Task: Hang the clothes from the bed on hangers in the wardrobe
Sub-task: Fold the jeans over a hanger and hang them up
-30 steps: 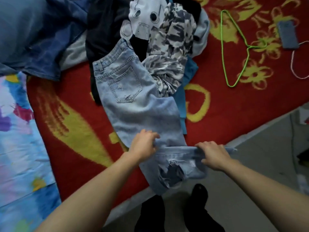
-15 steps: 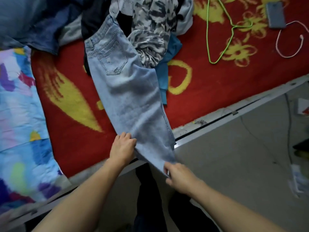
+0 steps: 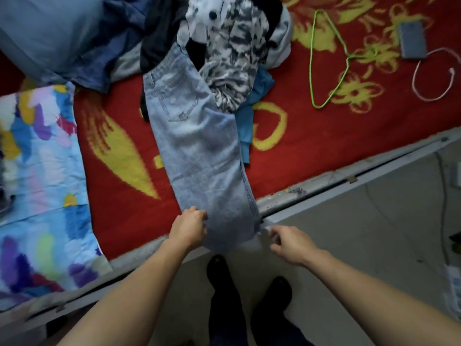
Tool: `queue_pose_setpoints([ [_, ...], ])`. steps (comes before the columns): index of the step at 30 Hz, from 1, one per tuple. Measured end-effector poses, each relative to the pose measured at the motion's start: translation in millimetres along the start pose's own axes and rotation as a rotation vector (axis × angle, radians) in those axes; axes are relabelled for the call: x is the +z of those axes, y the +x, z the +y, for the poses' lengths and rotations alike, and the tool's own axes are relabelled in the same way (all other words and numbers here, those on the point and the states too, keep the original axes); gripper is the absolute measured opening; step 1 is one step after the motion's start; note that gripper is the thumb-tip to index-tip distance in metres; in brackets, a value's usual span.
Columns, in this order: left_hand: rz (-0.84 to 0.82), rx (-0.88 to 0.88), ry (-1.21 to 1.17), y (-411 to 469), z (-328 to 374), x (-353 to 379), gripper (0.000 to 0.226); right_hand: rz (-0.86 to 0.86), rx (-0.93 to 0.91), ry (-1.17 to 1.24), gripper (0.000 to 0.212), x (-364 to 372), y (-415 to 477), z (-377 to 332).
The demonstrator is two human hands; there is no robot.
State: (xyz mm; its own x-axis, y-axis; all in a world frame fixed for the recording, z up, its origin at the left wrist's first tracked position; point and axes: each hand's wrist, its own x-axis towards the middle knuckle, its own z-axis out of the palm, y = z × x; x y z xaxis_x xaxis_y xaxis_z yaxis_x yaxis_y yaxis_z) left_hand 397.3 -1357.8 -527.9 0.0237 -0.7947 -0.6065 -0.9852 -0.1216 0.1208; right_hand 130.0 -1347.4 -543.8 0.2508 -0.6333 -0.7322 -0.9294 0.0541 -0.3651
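Jeans: pale washed denim, matt, stitched seams and a patch pocket.
Blanket: red and yellow, thick fuzzy pile, matt.
Sheet: thin smooth cloth, multicoloured print.
Camouflage top: soft grey-and-white knit cloth.
Hanger: thin wire with a bright green coating, slight sheen.
Cable: smooth white plastic.
Bed frame: pale painted surface, scuffed.
Floor: dull grey, hard and smooth.
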Motion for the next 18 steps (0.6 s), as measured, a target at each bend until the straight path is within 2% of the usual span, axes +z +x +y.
queue_pose_setpoints([
  [3,0.042,0.008,-0.116,9.0,16.3,-19.2,0.029,0.051,0.012,0.018,0.032,-30.7,11.6,1.9],
  [6,0.158,0.043,-0.213,35.8,35.8,-60.7,0.028,0.165,0.018,0.014,0.030,-93.9,35.6,-3.8],
  [9,0.208,0.045,-0.255,78.6,44.1,-89.5,0.024,0.244,0.044,0.074,0.028,-146.6,72.9,-6.4],
  [15,0.336,-0.019,-0.321,174.1,56.3,-122.9,0.027,0.361,0.229,0.305,0.025,-213.2,155.7,22.6],
  [18,0.345,-0.039,-0.276,209.4,69.1,-136.1,0.025,0.426,0.332,0.431,0.021,-240.1,183.2,47.1],
])
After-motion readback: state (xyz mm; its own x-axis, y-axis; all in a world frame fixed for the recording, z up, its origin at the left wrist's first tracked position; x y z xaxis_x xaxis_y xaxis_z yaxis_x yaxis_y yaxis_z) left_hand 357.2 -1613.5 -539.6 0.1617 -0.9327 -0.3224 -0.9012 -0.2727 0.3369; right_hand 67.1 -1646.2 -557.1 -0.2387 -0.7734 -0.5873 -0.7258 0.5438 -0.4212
